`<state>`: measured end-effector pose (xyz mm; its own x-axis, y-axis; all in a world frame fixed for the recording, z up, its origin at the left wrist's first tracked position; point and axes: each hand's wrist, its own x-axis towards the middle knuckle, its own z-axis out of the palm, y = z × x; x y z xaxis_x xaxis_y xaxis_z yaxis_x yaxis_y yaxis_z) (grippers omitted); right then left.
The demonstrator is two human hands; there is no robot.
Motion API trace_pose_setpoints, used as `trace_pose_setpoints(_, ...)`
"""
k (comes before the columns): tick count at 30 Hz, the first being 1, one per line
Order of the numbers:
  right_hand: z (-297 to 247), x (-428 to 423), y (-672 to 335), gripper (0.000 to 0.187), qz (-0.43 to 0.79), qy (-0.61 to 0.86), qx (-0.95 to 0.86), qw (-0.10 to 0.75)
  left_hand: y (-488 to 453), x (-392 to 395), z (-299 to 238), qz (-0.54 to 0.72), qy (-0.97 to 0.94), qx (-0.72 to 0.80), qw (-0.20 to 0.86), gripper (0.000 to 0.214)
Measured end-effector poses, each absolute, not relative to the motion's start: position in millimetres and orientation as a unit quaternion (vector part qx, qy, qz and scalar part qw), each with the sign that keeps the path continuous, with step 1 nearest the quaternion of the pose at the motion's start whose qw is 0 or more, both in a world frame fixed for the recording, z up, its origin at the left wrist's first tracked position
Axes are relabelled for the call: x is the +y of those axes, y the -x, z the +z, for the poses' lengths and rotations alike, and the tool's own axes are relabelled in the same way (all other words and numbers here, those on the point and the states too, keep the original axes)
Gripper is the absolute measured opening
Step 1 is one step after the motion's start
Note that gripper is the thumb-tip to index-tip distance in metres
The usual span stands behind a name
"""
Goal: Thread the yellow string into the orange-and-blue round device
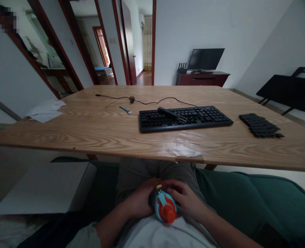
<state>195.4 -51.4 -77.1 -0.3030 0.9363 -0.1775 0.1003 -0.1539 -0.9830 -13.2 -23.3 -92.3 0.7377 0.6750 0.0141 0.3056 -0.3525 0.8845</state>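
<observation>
In my lap lies a small light-blue and orange bottle-like thing (166, 203) with an orange cap toward me and a yellow tip at its far end. My left hand (143, 199) is wrapped along its left side, its fingers partly hidden. From the right, my right hand (181, 193) rests against it with curled fingers. On the table ahead is a black keyboard (147, 124). A wire keycap puller with a dark handle (168, 113) lies across its keys.
Black keycaps (261, 125) lie in rows right of the keyboard. Left of it are a small blue brush (125, 110) and a black cable (165, 99). White tissues (45, 111) lie at the table's (95, 131) left. A white box (44, 186) sits beside me on the green sofa (255, 196).
</observation>
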Motion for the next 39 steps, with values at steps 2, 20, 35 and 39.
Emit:
trace_pose_setpoints(2, -79.3, -50.2, -199.3, 0.039, 0.564, 0.47, -0.585, 0.346, 13.9, -23.7, -90.8, 0.202, -0.808, 0.295, 0.469, 0.064)
trace_pose_setpoints(20, -72.0, -9.6, -196.7, 0.018, 0.484, 0.449, -0.705, 0.258, 14.8, -28.8, -88.3, 0.222, -0.774, 0.294, 0.514, 0.078)
trace_pose_setpoints(35, -73.5, -21.1, -192.5, 0.019, 0.654, 0.414, -0.534, 0.34, 14.5, -22.7, -74.4, 0.269, -0.666, 0.358, 0.597, 0.046)
trace_pose_setpoints(39, -71.0, -24.6, -193.2, 0.024, 0.67, 0.413, -0.51, 0.346, 5.1, -24.4, -70.5, 0.289, -0.654, 0.354, 0.603, 0.043)
